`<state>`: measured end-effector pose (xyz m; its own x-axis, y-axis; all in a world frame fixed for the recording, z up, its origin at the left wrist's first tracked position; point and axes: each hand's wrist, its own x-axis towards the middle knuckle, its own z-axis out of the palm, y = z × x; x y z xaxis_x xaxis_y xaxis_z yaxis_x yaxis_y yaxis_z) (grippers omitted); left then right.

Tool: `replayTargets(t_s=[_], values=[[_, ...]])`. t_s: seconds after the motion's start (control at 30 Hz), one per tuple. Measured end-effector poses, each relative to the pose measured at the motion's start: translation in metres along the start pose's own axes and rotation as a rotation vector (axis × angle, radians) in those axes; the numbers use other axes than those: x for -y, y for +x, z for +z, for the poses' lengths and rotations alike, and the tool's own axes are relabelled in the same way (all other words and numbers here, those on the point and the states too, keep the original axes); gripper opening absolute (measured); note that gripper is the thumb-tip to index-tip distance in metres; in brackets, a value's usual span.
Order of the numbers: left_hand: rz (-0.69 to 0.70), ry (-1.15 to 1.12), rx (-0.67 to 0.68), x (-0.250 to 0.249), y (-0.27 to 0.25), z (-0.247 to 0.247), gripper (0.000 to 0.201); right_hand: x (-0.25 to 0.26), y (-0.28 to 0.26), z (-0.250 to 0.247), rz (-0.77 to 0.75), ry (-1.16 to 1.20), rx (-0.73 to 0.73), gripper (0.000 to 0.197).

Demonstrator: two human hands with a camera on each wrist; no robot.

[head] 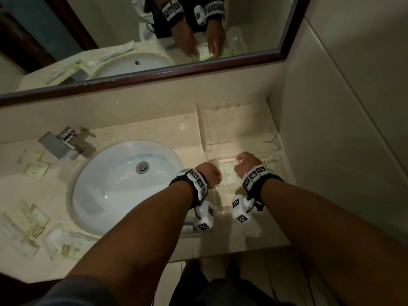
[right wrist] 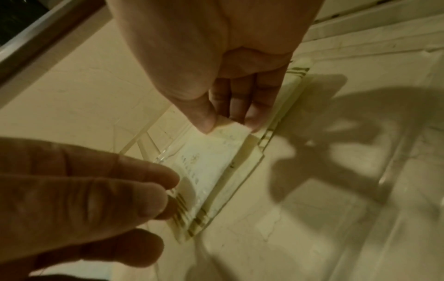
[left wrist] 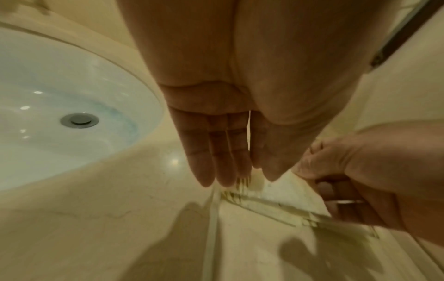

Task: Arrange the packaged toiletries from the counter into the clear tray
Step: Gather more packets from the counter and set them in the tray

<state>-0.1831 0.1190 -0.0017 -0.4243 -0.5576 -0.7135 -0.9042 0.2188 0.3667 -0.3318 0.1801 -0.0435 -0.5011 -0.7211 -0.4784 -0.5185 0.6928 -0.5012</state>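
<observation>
A white packaged toiletry point(head: 227, 176) with gold stripes at its ends is held between my two hands, low over the clear tray point(head: 220, 209) right of the sink. My right hand point(head: 242, 165) pinches its far end between thumb and fingers point(right wrist: 204, 117). My left hand point(head: 213, 175) holds the striped near end with its fingertips point(right wrist: 165, 201) and thumb. In the right wrist view the packet point(right wrist: 211, 159) sits inside the tray's wall point(right wrist: 144, 140), over another striped packet point(right wrist: 250, 161) on the tray floor. The left wrist view shows my left hand point(left wrist: 247, 178) at the packet's edge point(left wrist: 276, 192).
Several more packets lie left of the sink point(head: 125, 184), some point(head: 35, 170) behind it and others point(head: 24, 221) at the front left. A chrome faucet point(head: 61, 144) stands at the back left. A second clear tray point(head: 234, 127) sits behind the hands by the wall.
</observation>
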Motion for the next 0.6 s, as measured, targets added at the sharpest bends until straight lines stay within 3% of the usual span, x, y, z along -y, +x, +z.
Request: replayTargets(t_s=[0.17, 0.33, 0.6], values=[[0.101, 0.134, 0.025, -0.005, 0.006, 0.008, 0.040, -0.002, 0.001, 0.009, 0.065, 0.046, -0.073, 0.022], [0.135, 0.151, 0.071, -0.014, 0.014, 0.009, 0.038, 0.002, 0.000, 0.007, 0.083, 0.066, -0.042, 0.026], [0.128, 0.171, 0.120, -0.028, 0.015, 0.010, 0.046, -0.008, -0.009, -0.007, -0.046, -0.135, -0.022, 0.036]])
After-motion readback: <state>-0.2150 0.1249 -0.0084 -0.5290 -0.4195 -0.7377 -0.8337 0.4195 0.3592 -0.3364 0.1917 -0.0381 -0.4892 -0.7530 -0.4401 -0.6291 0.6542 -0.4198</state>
